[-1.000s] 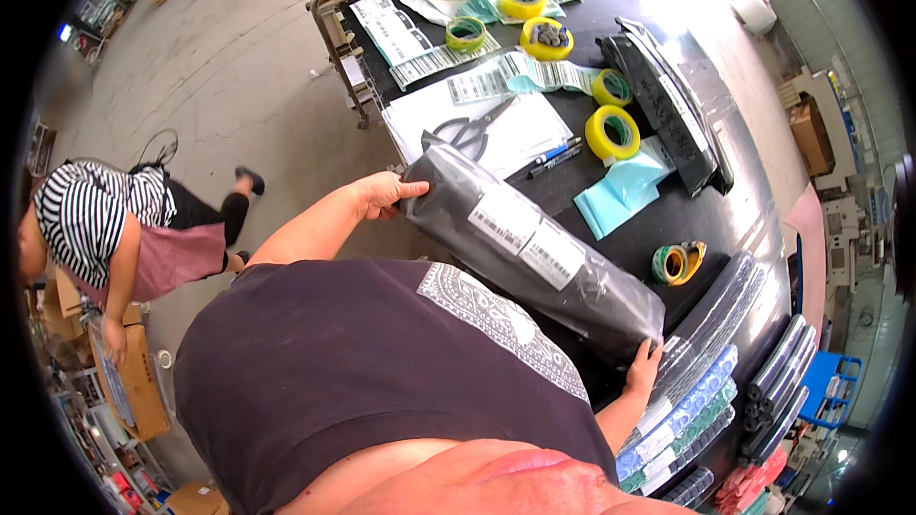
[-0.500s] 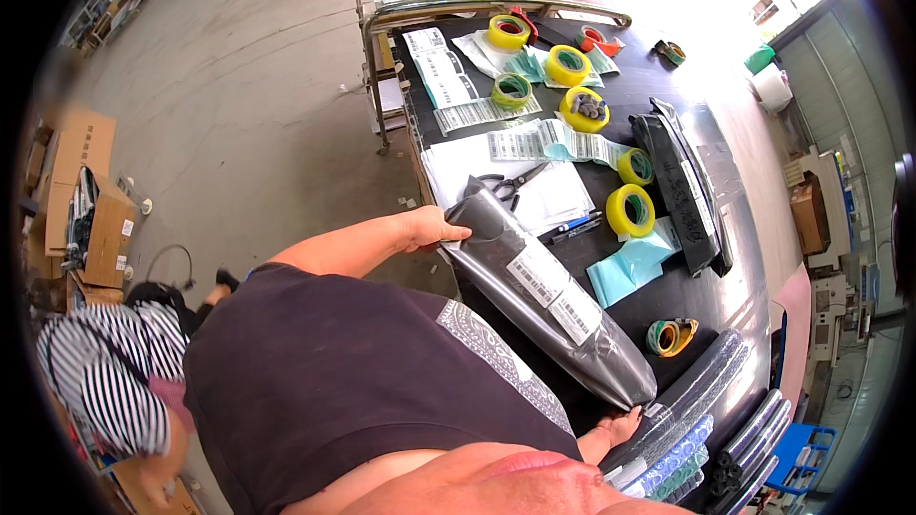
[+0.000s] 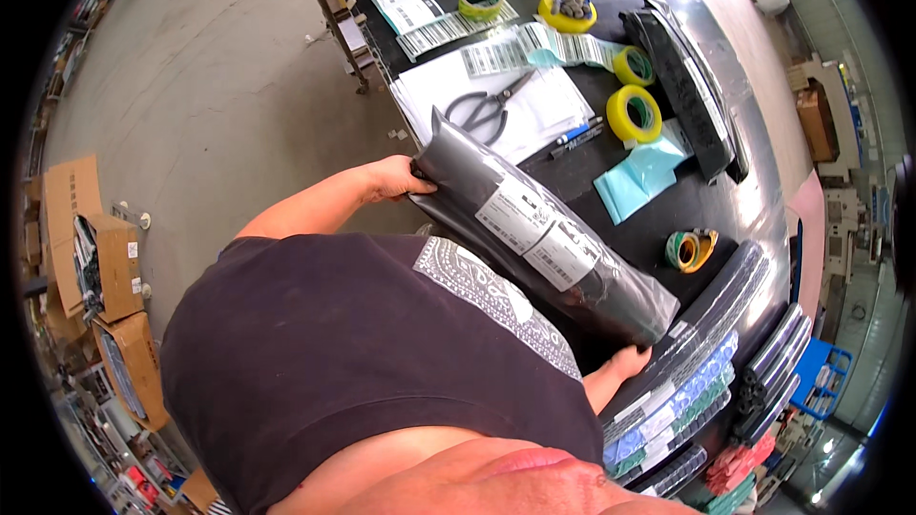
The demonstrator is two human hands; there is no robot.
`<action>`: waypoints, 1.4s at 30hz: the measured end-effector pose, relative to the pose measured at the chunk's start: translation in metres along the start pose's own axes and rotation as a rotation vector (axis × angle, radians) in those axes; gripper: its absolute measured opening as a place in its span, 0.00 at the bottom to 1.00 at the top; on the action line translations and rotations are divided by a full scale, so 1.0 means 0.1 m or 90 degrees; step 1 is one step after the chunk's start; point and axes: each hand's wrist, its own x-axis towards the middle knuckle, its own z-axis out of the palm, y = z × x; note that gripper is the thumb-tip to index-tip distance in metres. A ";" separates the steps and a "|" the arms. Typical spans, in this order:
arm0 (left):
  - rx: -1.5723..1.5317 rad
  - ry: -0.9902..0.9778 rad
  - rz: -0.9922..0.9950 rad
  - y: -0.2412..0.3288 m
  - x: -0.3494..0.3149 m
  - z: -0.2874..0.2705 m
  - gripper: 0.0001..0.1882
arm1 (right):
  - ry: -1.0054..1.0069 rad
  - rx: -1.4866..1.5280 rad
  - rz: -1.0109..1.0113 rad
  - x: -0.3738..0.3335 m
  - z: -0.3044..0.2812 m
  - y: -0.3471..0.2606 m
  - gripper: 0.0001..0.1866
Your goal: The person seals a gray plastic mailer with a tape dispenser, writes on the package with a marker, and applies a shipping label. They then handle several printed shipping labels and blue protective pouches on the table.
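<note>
A long black plastic parcel with white labels on its upper face lies slantwise in front of me, along the near side of the black table. My left hand is closed on its far left end, thumb on top. At the near right end my right hand grips the parcel from below, its fingertips partly hidden. Just beyond the left end, black-handled scissors rest on white paper sheets. Blue and black pens lie beside the sheets.
Yellow tape rolls, label strips and teal backing paper are spread over the table. Another black parcel lies at the far right. Wrapped rolls are stacked near right. Cardboard boxes stand on the floor at left.
The parcel has turned slightly, its labelled face now more toward me, with both hands still holding its ends. My view has shifted nearer, and the striped-shirt person has nearly left it.
</note>
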 end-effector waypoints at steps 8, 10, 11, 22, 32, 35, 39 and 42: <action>-0.023 0.083 -0.025 -0.11 -0.17 0.06 0.15 | -0.553 -0.791 0.112 0.62 -0.28 -1.50 0.21; -0.053 0.081 -0.034 -0.18 -0.14 0.04 0.15 | -0.363 -0.705 0.025 0.70 -0.25 -2.13 0.20; -0.062 0.090 -0.025 -0.17 -0.15 0.06 0.15 | -0.247 -0.565 -0.104 0.63 -0.14 -2.52 0.19; -0.100 0.101 0.004 0.20 -0.20 0.35 0.11 | -0.521 -0.314 -0.750 0.29 2.69 -3.38 0.19; 0.121 0.274 0.118 0.14 -0.40 0.02 0.40 | -0.377 0.010 -0.563 0.33 2.09 -3.71 0.13; 0.429 0.539 0.367 0.29 -0.40 0.14 0.42 | -0.536 0.304 -0.291 0.12 1.58 -3.71 0.18; 0.618 0.464 0.880 1.15 -0.84 0.78 0.33 | -0.907 0.544 -0.003 -0.28 0.97 -3.80 0.24; 0.896 0.350 0.986 1.36 -0.89 1.02 0.18 | -1.068 0.640 0.164 -0.36 0.65 -3.77 0.24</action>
